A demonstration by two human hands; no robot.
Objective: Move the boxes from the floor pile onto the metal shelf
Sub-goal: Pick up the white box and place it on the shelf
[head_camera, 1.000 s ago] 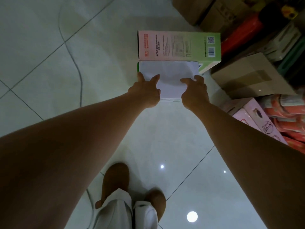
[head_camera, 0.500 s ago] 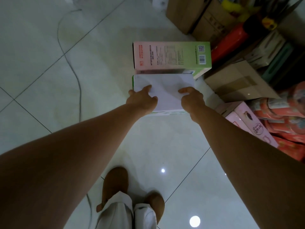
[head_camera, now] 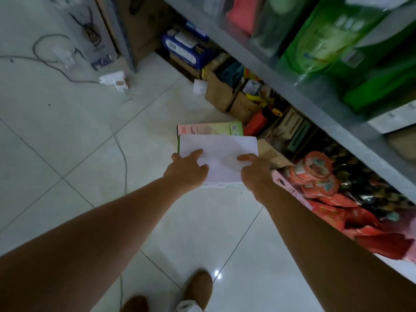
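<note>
While left hand and right hand fingers grip the white box, tiled floor borders metal shelf.

Two boxes on the floor side of one metal shelf, one white-faced box, one pink-and-green box, two hands, left hand, right hand, two brown shoes.

Plain white box — pink-and-green printed box behind, pale grey shelf, green pouches.
</note>
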